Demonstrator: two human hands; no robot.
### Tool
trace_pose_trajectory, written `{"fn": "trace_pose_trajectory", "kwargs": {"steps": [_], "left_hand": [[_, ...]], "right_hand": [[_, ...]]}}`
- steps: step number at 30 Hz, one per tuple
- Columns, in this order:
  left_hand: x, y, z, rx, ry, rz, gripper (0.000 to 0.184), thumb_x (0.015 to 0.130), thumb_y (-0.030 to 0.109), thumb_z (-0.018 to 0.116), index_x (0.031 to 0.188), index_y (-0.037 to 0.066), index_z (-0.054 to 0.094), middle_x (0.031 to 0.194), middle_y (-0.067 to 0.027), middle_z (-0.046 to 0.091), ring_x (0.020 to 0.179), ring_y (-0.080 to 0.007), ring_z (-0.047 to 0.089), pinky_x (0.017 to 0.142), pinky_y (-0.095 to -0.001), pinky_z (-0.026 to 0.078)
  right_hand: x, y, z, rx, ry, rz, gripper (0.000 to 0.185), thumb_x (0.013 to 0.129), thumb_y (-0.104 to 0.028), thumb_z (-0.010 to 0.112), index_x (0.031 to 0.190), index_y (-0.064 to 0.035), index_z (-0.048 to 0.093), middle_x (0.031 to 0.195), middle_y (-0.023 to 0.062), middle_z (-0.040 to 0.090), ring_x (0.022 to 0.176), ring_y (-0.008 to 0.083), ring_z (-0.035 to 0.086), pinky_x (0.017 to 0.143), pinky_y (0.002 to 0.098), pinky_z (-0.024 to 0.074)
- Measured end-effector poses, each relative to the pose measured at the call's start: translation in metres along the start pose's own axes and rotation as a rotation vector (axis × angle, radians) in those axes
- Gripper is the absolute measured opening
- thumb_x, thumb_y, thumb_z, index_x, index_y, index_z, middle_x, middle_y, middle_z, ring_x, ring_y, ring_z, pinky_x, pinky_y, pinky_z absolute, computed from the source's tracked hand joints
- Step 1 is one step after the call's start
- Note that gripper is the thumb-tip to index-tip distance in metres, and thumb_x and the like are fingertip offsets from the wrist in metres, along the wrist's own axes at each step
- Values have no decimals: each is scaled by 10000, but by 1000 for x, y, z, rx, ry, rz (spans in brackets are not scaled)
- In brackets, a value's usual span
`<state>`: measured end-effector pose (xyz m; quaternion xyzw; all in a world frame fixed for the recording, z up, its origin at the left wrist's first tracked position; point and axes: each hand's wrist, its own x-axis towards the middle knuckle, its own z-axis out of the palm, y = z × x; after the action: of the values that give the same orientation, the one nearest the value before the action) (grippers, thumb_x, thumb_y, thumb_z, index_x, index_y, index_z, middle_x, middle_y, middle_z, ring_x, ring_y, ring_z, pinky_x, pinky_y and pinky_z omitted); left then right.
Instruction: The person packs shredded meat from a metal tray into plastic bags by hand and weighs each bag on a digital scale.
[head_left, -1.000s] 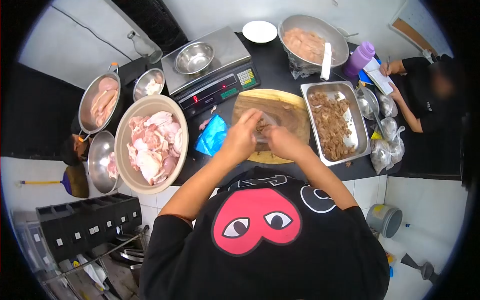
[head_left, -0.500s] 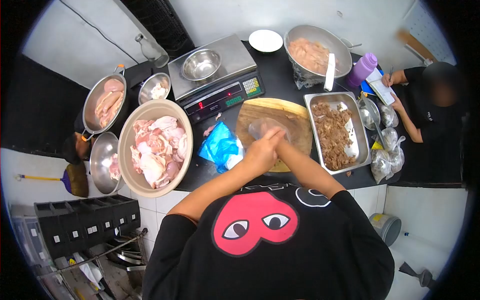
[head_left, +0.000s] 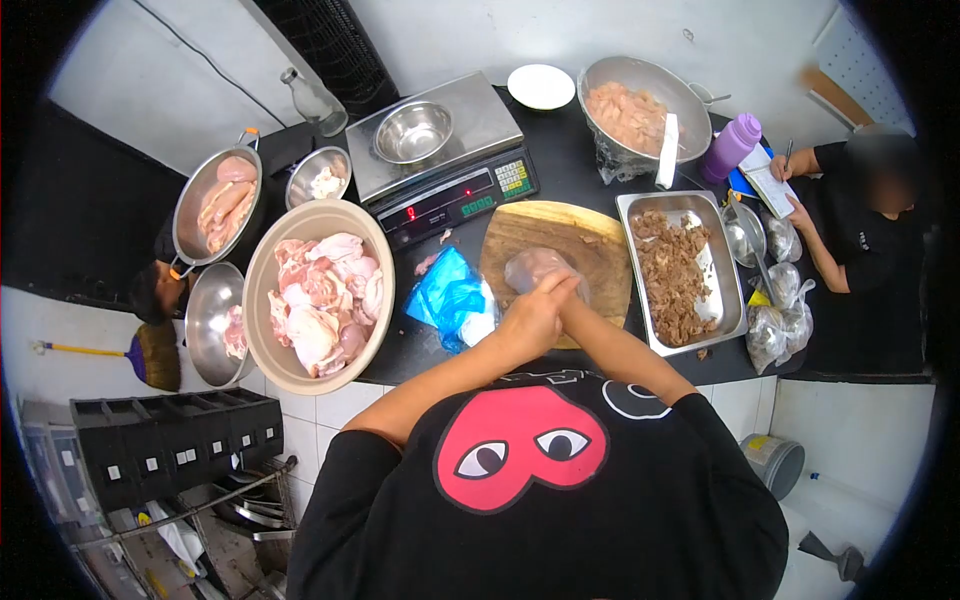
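My left hand (head_left: 533,318) and my right hand (head_left: 566,291) are close together, fingers closed on the gathered neck of a clear plastic bag (head_left: 530,266). Pale pink raw meat bulges inside the bag, which rests on a round wooden cutting board (head_left: 600,250). The fingertips are partly hidden, my left hand covering some of the right. Left of the board lies a blue plastic bag (head_left: 441,298) with a whitish part near my left forearm. Cooked shredded meat (head_left: 672,280) fills much of a steel tray (head_left: 735,310) on the right.
A beige tub (head_left: 253,300) holds raw chicken pieces at left, near several steel bowls. Behind the board stands a digital scale (head_left: 480,120) carrying a small steel bowl (head_left: 414,132). A bowl of sliced raw meat (head_left: 632,115) and a purple bottle (head_left: 733,147) stand farther right, where a co-worker (head_left: 850,200) writes.
Both hands stay together at the bag's neck. The bag now looks rounder and more compact on the board. The whole view has shifted slightly.
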<state>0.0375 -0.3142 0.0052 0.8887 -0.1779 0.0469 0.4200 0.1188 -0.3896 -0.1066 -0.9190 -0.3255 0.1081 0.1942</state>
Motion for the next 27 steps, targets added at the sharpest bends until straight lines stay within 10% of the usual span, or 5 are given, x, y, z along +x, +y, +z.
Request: {"fn": "trace_pose_trajectory", "kwargs": {"steps": [19,27], "left_hand": [[6,-1,5,60,18,46,520,643,-121,491,1148,-1,525,1163,-222,509,1037,-393,529,862,-380,459],[8,-1,1,74,57,63,501,660,-105,501,1148,5,526,1164,-216,506,997,-405,542,838,-403,475]], "right_hand": [[35,50,114,116,159,-138,237,718,-280,586,881,-116,637,1049,153,580,1003,283,550,822,368,444],[6,7,-11,-41,-149,-90,183,757,-246,562,882,-133,635,1027,142,595,976,287,558,811,373,437]]}}
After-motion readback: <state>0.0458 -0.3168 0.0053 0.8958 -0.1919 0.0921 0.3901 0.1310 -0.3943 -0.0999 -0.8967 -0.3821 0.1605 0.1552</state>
